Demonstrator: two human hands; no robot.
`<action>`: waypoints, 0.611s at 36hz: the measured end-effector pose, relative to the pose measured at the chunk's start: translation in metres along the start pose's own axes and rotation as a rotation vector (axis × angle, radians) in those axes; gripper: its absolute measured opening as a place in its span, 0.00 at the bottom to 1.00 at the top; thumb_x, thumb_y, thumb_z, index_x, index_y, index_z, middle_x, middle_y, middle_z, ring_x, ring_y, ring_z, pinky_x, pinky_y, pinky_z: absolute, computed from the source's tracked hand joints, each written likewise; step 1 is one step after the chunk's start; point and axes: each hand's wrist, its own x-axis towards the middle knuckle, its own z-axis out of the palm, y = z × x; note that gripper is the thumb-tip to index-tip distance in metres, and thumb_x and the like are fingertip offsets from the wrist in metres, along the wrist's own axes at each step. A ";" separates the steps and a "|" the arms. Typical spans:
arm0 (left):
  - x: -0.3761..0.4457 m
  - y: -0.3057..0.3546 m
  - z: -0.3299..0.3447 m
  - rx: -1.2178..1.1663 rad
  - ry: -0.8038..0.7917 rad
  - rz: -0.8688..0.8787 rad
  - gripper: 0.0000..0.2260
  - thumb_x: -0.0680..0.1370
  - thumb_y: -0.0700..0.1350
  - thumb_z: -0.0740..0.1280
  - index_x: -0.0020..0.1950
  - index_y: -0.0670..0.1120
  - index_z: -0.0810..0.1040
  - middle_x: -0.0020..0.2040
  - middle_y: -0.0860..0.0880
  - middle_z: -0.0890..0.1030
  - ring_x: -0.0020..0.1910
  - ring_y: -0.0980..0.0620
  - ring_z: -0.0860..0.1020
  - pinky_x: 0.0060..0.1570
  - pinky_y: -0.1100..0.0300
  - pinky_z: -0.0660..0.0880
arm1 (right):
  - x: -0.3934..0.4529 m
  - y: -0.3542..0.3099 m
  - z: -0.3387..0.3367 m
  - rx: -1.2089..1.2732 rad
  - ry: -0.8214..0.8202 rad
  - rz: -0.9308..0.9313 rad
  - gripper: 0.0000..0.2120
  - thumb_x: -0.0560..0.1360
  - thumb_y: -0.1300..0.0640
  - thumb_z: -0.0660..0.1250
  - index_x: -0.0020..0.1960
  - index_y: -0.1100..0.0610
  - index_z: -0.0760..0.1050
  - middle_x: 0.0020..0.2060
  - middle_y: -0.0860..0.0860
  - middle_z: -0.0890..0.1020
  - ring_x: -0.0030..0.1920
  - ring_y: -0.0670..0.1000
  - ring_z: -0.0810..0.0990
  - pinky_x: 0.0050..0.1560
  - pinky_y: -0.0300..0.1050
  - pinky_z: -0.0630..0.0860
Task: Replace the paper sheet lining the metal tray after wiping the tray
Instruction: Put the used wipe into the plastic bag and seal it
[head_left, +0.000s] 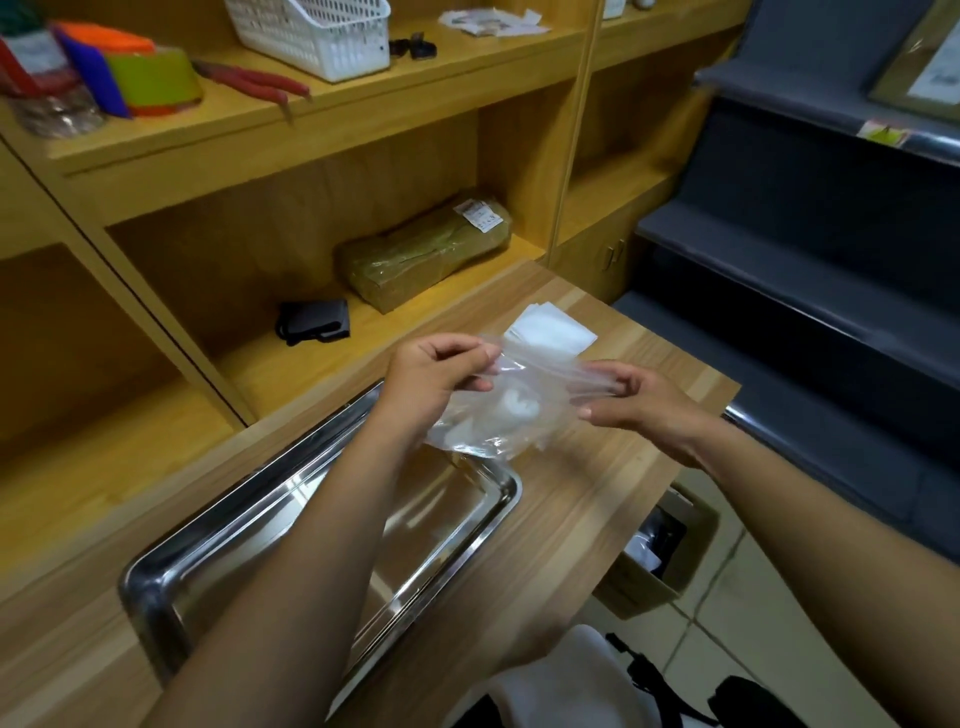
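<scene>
A shiny metal tray (171, 582) lies on the wooden counter, bare inside, partly hidden by my left forearm. Above its far end both hands hold a clear plastic bag (498, 421) with something white inside. My left hand (436, 379) pinches the bag's top edge at the left. The opposite edge is pinched by my right hand (639, 400), and the opening is stretched between them. A stack of white paper sheets (553, 332) rests on the counter just beyond the bag.
Wooden shelves behind the counter hold a wrapped brown package (426, 249), a black wallet (314, 319), a white basket (317, 31) and coloured items. A cardboard box (660, 551) stands on the floor to the right. Dark steps rise at the far right.
</scene>
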 end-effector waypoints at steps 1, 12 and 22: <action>-0.002 0.003 -0.003 -0.019 0.013 0.009 0.02 0.74 0.34 0.72 0.45 0.39 0.84 0.36 0.43 0.85 0.31 0.53 0.81 0.35 0.65 0.79 | -0.001 0.004 0.004 0.042 -0.030 0.007 0.29 0.67 0.68 0.75 0.66 0.56 0.75 0.58 0.54 0.83 0.59 0.52 0.81 0.62 0.49 0.77; -0.023 0.013 -0.043 -0.061 0.227 0.037 0.05 0.74 0.38 0.73 0.48 0.38 0.84 0.40 0.43 0.85 0.39 0.52 0.83 0.34 0.64 0.77 | 0.010 -0.003 0.059 -0.185 -0.047 -0.078 0.10 0.77 0.61 0.68 0.51 0.69 0.81 0.47 0.65 0.84 0.47 0.58 0.85 0.49 0.49 0.83; -0.052 0.016 -0.067 0.188 0.220 0.053 0.02 0.74 0.39 0.73 0.45 0.43 0.85 0.37 0.45 0.85 0.37 0.50 0.81 0.36 0.62 0.78 | 0.013 -0.045 0.073 -0.154 0.125 -0.330 0.21 0.69 0.55 0.77 0.60 0.50 0.80 0.55 0.48 0.83 0.58 0.45 0.81 0.60 0.46 0.77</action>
